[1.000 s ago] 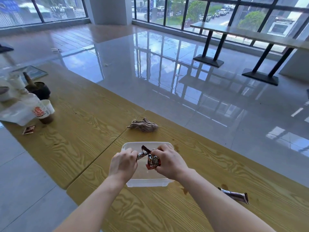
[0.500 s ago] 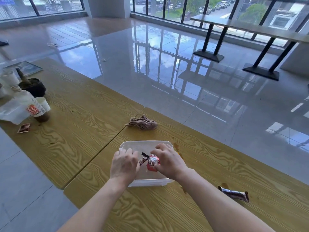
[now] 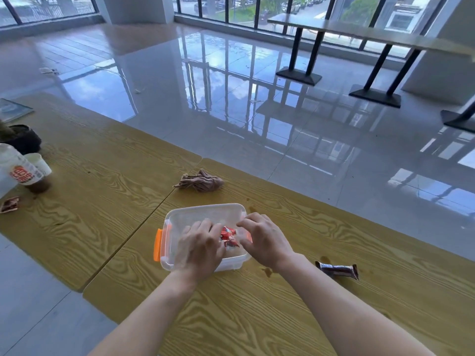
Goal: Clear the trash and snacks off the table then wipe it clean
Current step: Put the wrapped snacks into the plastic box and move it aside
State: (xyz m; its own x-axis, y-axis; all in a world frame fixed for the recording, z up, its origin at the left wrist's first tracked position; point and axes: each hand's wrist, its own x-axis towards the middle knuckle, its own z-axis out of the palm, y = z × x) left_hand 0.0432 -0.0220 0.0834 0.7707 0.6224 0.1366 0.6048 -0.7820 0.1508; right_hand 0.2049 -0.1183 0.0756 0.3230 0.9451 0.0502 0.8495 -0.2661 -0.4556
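A clear plastic box [image 3: 180, 217] with an orange latch [image 3: 158, 244] stands on the wooden table [image 3: 257, 317] in front of me. A red snack packet [image 3: 228, 238] lies inside it, between my hands. My left hand [image 3: 199, 246] is palm down in the box with its fingers curled beside the packet; what is under it is hidden. My right hand [image 3: 266, 238] hovers over the box's right rim, fingers apart and holding nothing. A dark snack bar [image 3: 337, 270] lies on the table to the right. A crumpled brown cloth [image 3: 199, 182] lies beyond the box.
Brown spill marks [image 3: 267, 271] dot the wood near the box. On the adjoining table at left stand a red-labelled bottle [image 3: 19, 172], a paper cup [image 3: 38, 163], a dark pot [image 3: 21, 137] and a small torn wrapper [image 3: 9, 204]. Shiny floor lies beyond the far edge.
Both hands have lowered from above the box into it. My right hand has let go of the red packet, which now lies in the box.
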